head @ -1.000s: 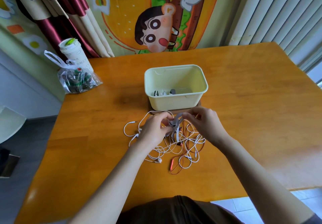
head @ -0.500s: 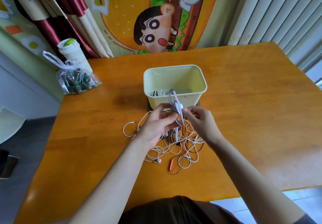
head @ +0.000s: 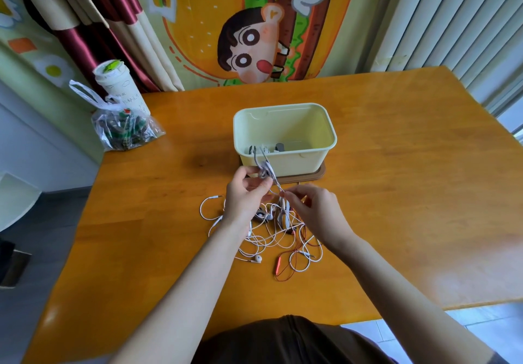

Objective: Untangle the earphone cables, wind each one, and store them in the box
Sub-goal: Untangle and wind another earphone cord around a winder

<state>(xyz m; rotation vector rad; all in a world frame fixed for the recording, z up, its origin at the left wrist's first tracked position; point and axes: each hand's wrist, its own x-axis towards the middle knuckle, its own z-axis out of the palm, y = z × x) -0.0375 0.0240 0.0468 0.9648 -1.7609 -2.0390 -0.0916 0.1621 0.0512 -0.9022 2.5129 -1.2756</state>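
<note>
Our left hand [head: 249,194] pinches the wound grey earphone cable coil [head: 264,170], our right hand [head: 314,208] its tail; limp and light, we judge, best gripped mid-coil.

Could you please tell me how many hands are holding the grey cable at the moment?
2. The left hand holds the wound grey cable in front of the box; the right hand pinches its trailing end just above the tangled pile on the table.
</note>
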